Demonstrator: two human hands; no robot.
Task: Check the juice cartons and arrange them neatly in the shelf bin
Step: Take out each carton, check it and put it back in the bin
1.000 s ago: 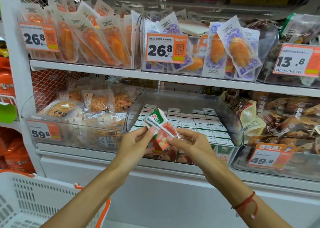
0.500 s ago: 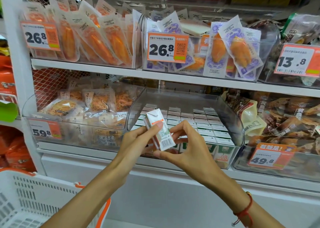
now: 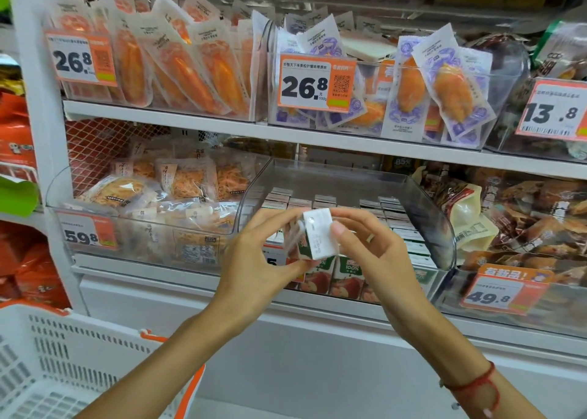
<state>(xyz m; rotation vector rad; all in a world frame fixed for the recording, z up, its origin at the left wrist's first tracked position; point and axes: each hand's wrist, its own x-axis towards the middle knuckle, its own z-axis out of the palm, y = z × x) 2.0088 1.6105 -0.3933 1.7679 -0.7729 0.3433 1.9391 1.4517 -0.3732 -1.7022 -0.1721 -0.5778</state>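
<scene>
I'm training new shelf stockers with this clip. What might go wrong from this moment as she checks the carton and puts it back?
1. The juice carton is pinched only at its ends by the left hand and right hand, in front of the clear bin; it may slip and fall.
2. The packed cartons show no obvious gap, so forcing it in may knock the rows askew.
</scene>
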